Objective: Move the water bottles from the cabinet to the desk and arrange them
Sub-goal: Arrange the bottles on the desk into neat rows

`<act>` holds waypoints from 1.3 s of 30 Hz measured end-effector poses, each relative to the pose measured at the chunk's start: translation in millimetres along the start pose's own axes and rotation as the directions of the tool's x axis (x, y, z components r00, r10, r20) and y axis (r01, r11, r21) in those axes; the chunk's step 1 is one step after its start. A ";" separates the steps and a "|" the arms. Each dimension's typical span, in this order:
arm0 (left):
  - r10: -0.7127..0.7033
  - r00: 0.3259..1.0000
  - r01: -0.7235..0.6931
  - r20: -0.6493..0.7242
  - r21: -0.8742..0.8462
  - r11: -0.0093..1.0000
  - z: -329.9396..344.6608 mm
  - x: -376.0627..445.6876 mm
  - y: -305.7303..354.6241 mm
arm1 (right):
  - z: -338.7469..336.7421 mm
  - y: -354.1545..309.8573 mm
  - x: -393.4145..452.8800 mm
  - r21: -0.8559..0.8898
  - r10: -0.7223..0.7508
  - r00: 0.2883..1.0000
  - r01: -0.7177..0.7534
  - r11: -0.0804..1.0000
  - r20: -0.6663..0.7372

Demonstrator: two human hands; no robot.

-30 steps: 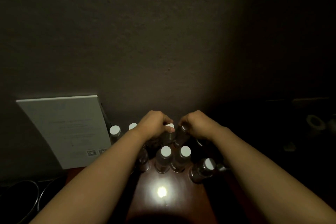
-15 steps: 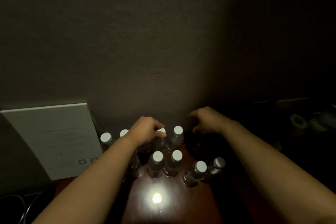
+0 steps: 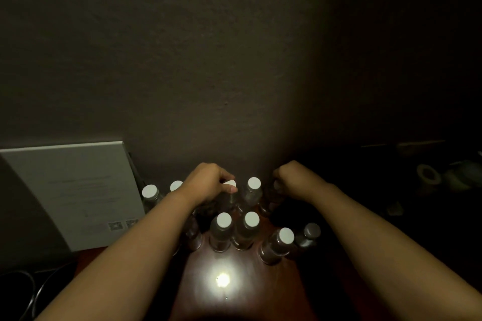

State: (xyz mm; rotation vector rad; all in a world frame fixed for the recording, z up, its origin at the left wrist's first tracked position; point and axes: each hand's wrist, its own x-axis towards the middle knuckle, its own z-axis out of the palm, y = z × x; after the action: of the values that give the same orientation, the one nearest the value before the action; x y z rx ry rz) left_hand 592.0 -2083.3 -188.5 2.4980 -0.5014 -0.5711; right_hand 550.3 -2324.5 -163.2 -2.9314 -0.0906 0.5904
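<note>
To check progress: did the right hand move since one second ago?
Yes. The right hand left the capped bottle it gripped and went right, now closed on a dim bottle there.

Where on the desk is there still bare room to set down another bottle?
Bare wood shows on the desk in front of the near row of bottles, around the bright glare, between both forearms. The back is crowded: bottles stand packed against the wall, the left hand on one cap and the right hand at the row's right end. The white board blocks the left.
</note>
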 end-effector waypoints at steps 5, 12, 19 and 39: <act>0.000 1.000 0.000 0.008 0.009 1.000 0.1 0.9 -0.8 | 0.6 -10.7 4.5 -0.055 0.020 1.000 -0.020 0.998 0.003; 0.016 1.000 -0.017 0.021 0.031 0.999 -0.2 0.5 0.4 | 3.0 -10.0 -1.1 -0.042 -0.006 1.000 0.005 0.999 -0.021; 0.024 1.000 -0.024 -0.002 0.072 0.997 2.0 -0.8 1.2 | 3.7 -11.7 -6.7 -0.027 -0.006 1.000 0.005 1.000 -0.029; 0.231 0.972 -0.209 -0.036 0.304 0.929 54.4 12.3 97.2 | 13.2 37.7 -118.2 0.020 -0.052 0.995 0.051 0.999 0.087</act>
State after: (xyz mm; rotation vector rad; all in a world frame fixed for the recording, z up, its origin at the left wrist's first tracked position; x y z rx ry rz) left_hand 553.4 -2188.1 -179.5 2.6813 -0.8856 -0.3365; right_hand 437.4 -2370.4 -136.3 -2.8764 -0.1693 0.7082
